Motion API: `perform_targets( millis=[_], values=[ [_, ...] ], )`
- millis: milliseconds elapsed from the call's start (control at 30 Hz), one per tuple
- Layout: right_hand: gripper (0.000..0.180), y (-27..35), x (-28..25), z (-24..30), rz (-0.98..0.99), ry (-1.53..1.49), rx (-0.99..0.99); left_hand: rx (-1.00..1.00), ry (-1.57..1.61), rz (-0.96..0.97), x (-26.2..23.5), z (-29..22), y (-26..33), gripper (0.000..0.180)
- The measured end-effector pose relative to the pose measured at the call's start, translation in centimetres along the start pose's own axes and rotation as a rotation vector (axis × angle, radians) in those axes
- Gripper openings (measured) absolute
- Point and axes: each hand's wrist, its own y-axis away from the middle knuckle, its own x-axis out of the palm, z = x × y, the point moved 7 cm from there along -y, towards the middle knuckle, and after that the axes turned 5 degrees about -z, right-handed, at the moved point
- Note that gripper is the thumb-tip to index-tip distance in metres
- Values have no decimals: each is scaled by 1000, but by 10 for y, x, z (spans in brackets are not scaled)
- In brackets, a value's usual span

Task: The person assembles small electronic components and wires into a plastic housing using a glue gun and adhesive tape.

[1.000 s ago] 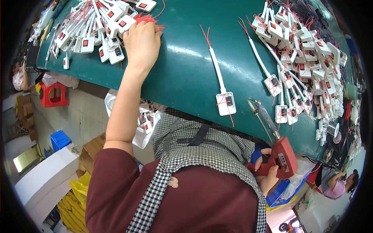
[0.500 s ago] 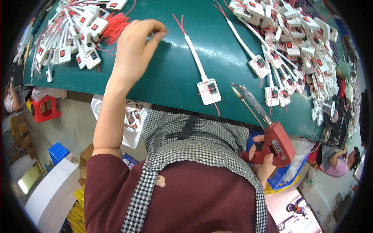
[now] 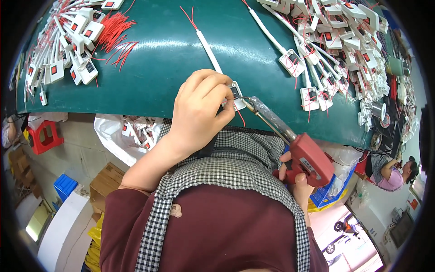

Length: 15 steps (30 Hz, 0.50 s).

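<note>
My right hand (image 3: 301, 187) is wrapped round the handle of a red soldering gun (image 3: 312, 159). Its long metal tip reaches up and left to a small white square switch housing (image 3: 239, 104) with a dark part inside. Over that housing, my left hand (image 3: 197, 109) is closed in a pinch at the dark part, on what looks like a thin red wire, mostly hidden by the fingers. A white cable (image 3: 208, 51) runs away from the housing and ends in two red wires (image 3: 190, 20). One red wire end (image 3: 241, 119) sticks out toward me.
Loose red wires (image 3: 113, 32) lie at the far left beside a pile of white switches (image 3: 56, 70). More wired housings (image 3: 333, 41) are heaped at the right, near a solder spool (image 3: 378, 110). A white bag (image 3: 111, 136) of parts hangs below the green table's (image 3: 149, 86) edge.
My left hand has come from beside the loose red wires, right and nearer, to the switch housing. The soldering gun has moved left, bringing its tip to the housing. The view has shifted slightly.
</note>
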Motion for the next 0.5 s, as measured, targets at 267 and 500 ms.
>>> perform_targets(
  millis=[267,500],
  values=[
    [61,-3,4,4,143,40,-40,-7,18,12,-1,1,-1,16],
    [59,1,-2,-4,136,54,3,-5,24,17,-2,-1,0,16]
  ],
)
